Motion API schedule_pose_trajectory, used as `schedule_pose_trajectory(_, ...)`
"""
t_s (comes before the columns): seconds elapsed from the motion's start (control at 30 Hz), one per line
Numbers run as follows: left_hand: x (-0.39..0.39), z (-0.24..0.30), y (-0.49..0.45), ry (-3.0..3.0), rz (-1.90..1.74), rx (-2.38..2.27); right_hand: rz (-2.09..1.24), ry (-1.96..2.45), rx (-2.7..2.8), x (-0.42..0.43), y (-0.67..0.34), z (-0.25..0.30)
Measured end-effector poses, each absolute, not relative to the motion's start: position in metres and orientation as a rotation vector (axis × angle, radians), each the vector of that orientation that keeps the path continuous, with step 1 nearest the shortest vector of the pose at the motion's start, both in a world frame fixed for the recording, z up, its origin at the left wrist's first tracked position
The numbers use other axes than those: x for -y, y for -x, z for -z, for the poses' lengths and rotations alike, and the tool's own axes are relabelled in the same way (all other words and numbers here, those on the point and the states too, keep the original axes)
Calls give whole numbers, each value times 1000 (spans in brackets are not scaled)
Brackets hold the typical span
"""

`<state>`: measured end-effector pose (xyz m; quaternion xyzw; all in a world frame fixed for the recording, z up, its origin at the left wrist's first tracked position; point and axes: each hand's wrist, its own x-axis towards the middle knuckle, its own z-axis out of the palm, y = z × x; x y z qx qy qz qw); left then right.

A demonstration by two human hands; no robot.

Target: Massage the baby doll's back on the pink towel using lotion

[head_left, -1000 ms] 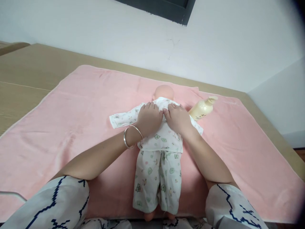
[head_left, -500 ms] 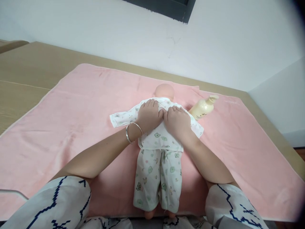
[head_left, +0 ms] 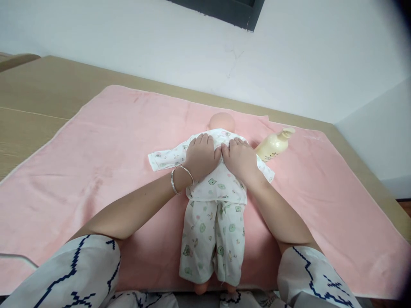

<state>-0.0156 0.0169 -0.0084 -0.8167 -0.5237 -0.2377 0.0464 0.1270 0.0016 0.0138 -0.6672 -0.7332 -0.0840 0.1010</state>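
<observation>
A baby doll (head_left: 221, 190) in a white pyjama top and trousers printed with small green figures lies stretched out, its bald head away from me and its feet at the near edge. No facial features show on the head. My left hand (head_left: 201, 157) rests flat on the upper back, left of the middle, a silver bangle on its wrist. Opposite it, my right hand (head_left: 239, 157) lies flat on the right side of the upper back. The two thumbs point toward each other, close together near the centre. Neither hand grasps anything.
Under the doll a pink blanket (head_left: 112, 141) covers much of the wooden table (head_left: 41, 90). A pale yellow pump bottle (head_left: 272, 145) leans or lies just beyond the doll's right sleeve. A white cable (head_left: 19, 256) crosses the lower left. The white wall (head_left: 305, 64) rises behind the table.
My right hand has shifted slightly up and its fingers lie closer to the doll's shoulder. The top's collar sits a little higher toward the head. My left hand is almost unmoved.
</observation>
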Motion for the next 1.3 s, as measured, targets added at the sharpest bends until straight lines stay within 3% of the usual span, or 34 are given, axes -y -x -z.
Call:
schedule_pose_trajectory(0.47,-29,1,24,2603,636,1611,188,2020,2256,18,-115,-22)
schedule_pose_trajectory(0.73,10,6,9,2518,678,1585,48,1962,2266,1,-126,-22)
schedule_pose_trajectory(1.03,-30,1,25,2646,574,1553,123,1925,2350,26,-114,-28)
schedule_pose_trajectory(1.3,11,0,9,2550,539,1493,80,1996,2212,-1,-129,-24)
